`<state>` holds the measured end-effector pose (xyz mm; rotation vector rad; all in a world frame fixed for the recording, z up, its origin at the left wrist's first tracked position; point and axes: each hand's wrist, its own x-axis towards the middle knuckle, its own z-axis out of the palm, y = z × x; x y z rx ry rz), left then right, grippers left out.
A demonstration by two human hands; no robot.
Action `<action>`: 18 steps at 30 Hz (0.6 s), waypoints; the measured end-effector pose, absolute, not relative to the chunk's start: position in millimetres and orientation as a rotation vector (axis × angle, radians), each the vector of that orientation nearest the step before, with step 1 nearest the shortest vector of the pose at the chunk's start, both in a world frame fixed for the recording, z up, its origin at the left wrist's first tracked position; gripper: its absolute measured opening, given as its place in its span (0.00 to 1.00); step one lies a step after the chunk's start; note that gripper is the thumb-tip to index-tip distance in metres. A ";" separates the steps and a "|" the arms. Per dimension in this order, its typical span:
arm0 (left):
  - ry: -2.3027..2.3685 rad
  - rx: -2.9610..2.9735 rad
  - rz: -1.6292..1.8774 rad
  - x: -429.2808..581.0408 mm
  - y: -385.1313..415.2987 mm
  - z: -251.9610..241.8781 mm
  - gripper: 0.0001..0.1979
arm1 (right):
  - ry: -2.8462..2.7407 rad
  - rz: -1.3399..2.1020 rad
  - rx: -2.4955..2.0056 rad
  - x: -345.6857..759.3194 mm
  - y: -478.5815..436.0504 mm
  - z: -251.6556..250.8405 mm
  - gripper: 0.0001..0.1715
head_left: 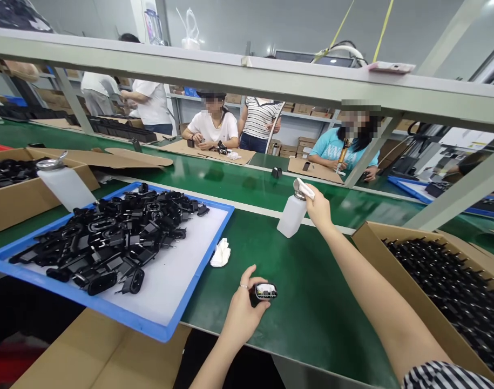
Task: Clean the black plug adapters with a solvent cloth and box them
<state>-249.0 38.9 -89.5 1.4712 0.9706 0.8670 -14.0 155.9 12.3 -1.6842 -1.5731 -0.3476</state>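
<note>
My left hand (245, 308) pinches a small black plug adapter (266, 292) between thumb and fingers, just above the green bench top. The adapter's face is turned up and shows pale parts inside a black rim. Farther off to the right, my right hand (319, 208) is closed on a folded white cloth (305, 189). That cloth is at the metal top of a translucent white dispenser bottle (292, 216), which leans slightly; whether its base touches the bench I cannot tell. A crumpled white wipe (221, 253) lies to the left, near the blue-rimmed tray (166, 330).
Many black adapters (117, 237) are heaped in the tray. A second bottle (64, 183) stands behind it beside a cardboard box (12, 208). At right, a carton (376, 237) holds rows of adapters. A metal shelf rail (230, 67) crosses overhead; co-workers sit beyond it.
</note>
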 end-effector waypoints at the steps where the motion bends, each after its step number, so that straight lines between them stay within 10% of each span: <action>1: 0.972 1.478 0.862 -249.1 38.7 -90.1 0.30 | -1.575 -0.353 -1.681 -13.7 156.1 11.7 0.23; 18: 1.131 1.577 0.933 -252.5 36.4 -89.6 0.24 | -1.625 -0.630 -1.625 -13.8 154.7 5.2 0.20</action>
